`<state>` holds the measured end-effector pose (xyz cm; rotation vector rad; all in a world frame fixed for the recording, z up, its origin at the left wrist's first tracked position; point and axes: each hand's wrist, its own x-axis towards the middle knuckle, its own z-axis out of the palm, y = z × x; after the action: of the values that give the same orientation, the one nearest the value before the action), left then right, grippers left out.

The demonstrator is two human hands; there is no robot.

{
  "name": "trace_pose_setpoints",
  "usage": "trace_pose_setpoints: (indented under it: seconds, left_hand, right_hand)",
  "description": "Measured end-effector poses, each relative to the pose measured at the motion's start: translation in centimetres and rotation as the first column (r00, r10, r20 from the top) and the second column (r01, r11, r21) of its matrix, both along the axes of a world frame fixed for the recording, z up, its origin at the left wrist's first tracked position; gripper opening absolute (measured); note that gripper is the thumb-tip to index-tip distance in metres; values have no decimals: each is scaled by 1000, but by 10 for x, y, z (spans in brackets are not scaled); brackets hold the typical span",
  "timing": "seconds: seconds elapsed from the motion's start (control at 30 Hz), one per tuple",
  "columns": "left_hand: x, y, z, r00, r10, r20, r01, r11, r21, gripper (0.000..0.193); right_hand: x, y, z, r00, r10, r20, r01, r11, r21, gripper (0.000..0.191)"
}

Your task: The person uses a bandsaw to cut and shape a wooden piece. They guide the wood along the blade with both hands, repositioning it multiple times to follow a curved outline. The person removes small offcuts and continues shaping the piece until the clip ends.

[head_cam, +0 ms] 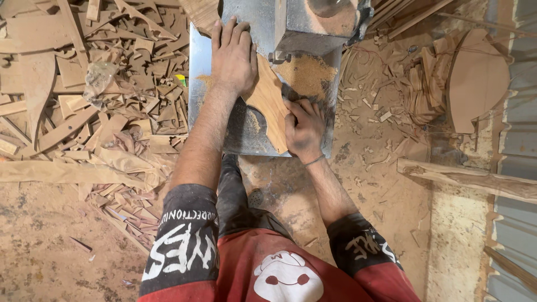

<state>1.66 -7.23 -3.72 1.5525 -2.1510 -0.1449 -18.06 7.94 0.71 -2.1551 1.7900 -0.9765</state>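
Left hand flat, right hand pinching curved wood blank on saw tabletop; slip risks fingers near blade housing.

Even, warm daylight, fairly bright, no harsh glare. Soft shadows under the forearms and beside the saw housing. Focus sharp centre; slight wide-angle stretch and softness toward edges.
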Motion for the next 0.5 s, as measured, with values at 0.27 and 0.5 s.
trace_pose_setpoints:
  seconds: [0.27,0.5]
  left_hand:
    - [3,-1,0,1000,16,19,-16,1000,-9,33]
    - [4,-3,-1,999,27,21,-27,1000,-8,33]
  right_hand:
    - [-1,-2,1,1000,17,-1,-17,999,43,28]
    - [1,-6,2,1000,28,11,-29,998,63,29]
